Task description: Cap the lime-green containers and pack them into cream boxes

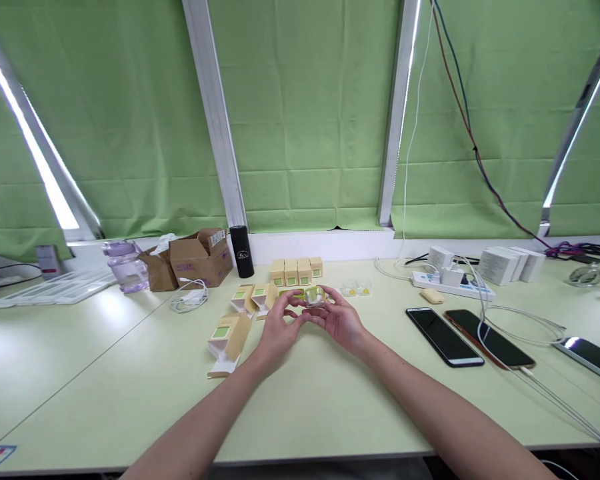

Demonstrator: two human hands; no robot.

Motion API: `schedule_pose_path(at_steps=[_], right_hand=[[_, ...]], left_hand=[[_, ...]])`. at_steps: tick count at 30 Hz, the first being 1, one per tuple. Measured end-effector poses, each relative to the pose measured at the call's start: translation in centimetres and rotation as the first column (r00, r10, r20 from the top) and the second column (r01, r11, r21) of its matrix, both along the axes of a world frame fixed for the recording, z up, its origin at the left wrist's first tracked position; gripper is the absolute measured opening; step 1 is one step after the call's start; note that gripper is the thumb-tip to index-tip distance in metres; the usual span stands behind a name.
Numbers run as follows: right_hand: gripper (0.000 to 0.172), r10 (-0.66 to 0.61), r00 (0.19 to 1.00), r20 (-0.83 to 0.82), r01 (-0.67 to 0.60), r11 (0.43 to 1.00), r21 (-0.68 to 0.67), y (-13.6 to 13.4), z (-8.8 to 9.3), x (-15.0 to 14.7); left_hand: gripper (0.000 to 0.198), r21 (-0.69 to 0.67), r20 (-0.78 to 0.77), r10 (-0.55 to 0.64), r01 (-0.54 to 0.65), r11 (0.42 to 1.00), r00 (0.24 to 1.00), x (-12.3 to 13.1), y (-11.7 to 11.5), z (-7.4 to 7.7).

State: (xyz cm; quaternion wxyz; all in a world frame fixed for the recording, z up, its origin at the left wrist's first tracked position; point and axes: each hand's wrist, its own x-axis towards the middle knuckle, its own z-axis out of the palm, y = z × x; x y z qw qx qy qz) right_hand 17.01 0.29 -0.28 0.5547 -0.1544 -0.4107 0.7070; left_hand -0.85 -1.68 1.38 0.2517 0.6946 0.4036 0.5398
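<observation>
My left hand (pixel 282 323) and my right hand (pixel 343 321) meet over the middle of the table, fingers curled in. Between their fingertips is a small clear plastic case with yellow-green in it (pixel 315 296); its exact kind is too small to make out. Left of my hands, an opened small kraft box (pixel 229 339) lies on its side with its white flaps out. Two more opened boxes (pixel 254 297) lie behind it. Several closed boxes (pixel 297 272) stand in a row beyond my fingers. To the right rest clear plastic pieces with yellow spots (pixel 356 287).
At the back left are a cardboard carton (pixel 200 259), a black cylinder (pixel 241 251) and a purple bottle (pixel 129 268). To the right lie phones (pixel 445 337), a power strip (pixel 453 286), white boxes (pixel 510 265) and loose white cables (pixel 485 333).
</observation>
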Motion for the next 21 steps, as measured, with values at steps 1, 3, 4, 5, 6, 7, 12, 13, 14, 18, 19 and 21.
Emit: schedule_pose_path(at_steps=[1,3,4,5,6,7,12,13,14,18,19,21], right_hand=[[0.052,-0.002,1.000,-0.015,0.002,1.000,-0.006,0.04,-0.01,0.08],[0.049,-0.008,0.999,-0.045,0.007,1.000,-0.010,0.09,-0.03,0.17],[0.048,-0.010,0.998,-0.059,0.010,1.000,-0.011,0.10,-0.04,0.18],[0.048,-0.012,0.997,-0.070,0.011,1.000,-0.011,0.11,-0.05,0.18],[0.047,-0.012,0.997,-0.077,0.011,1.000,-0.012,0.11,-0.05,0.17],[0.047,-0.012,0.997,-0.080,0.011,1.000,-0.012,0.11,-0.04,0.15],[0.045,-0.020,0.998,-0.067,0.019,1.000,-0.022,0.07,0.06,0.16],[0.046,-0.027,0.998,-0.061,0.025,0.999,-0.024,0.07,0.06,0.17],[0.047,-0.036,0.998,-0.056,0.035,0.999,-0.025,0.09,0.05,0.18],[0.052,-0.087,0.996,-0.034,0.087,0.996,-0.009,0.25,-0.18,0.13],[0.054,-0.099,0.995,-0.029,0.098,0.995,-0.003,0.30,-0.26,0.10],[0.057,-0.120,0.993,-0.019,0.120,0.993,0.005,0.35,-0.40,0.03]], left_hand=[[0.040,0.008,-0.004,-0.002,0.003,1.000,1.000,0.00,-0.03,-0.04],[0.039,0.018,-0.008,0.001,-0.001,1.000,1.000,-0.02,-0.03,-0.14],[0.039,0.022,-0.008,0.005,-0.005,1.000,1.000,-0.05,0.00,-0.19],[0.039,0.026,-0.008,0.008,-0.007,1.000,1.000,-0.08,0.04,-0.24],[0.038,0.029,-0.007,0.009,-0.008,1.000,1.000,-0.11,0.07,-0.27],[0.038,0.032,-0.007,0.009,-0.009,0.999,1.000,-0.14,0.11,-0.30],[0.035,0.031,-0.009,0.014,-0.014,0.999,1.000,-0.20,0.13,-0.18],[0.035,0.028,-0.010,0.018,-0.017,0.999,1.000,-0.19,0.10,-0.13],[0.035,0.023,-0.013,0.019,-0.019,1.000,1.000,-0.18,0.07,-0.08],[0.040,-0.031,-0.018,0.023,-0.023,0.999,1.000,-0.22,0.04,-0.03],[0.041,-0.049,-0.018,0.021,-0.021,0.999,1.000,-0.25,0.08,-0.06],[0.043,-0.077,-0.013,0.012,-0.013,0.997,1.000,-0.32,0.23,-0.17]])
